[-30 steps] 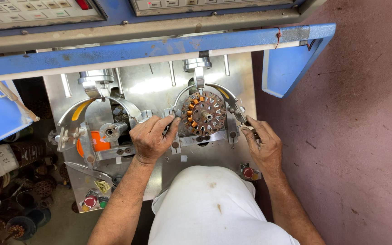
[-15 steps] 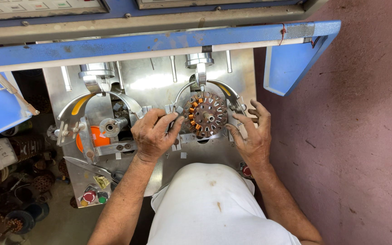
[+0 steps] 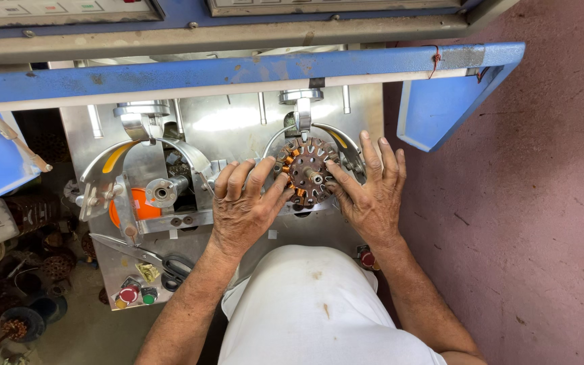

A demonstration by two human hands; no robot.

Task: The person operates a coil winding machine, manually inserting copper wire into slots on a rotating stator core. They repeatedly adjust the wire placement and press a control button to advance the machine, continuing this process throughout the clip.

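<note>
A round stator (image 3: 307, 170) with copper-wound teeth sits on the right spindle of a metal winding machine (image 3: 231, 122). My left hand (image 3: 243, 208) rests against its left side, thumb and fingertips touching the rim. My right hand (image 3: 371, 189) presses on its right side, thumb and forefinger on the edge, the other fingers spread over the curved steel guide (image 3: 346, 145). The stator is held between both hands.
The left station (image 3: 160, 192) has a bare spindle and an orange part. Scissors (image 3: 153, 258) and red and green buttons (image 3: 136, 295) lie on the plate at front left; a red button (image 3: 368, 259) sits by my right wrist. Blue frame bar (image 3: 238, 71) overhead. Wound parts (image 3: 28, 270) piled at the left.
My right hand has moved up from the plate's lower right edge onto the stator's right side. My left hand has stayed at the stator's left side.
</note>
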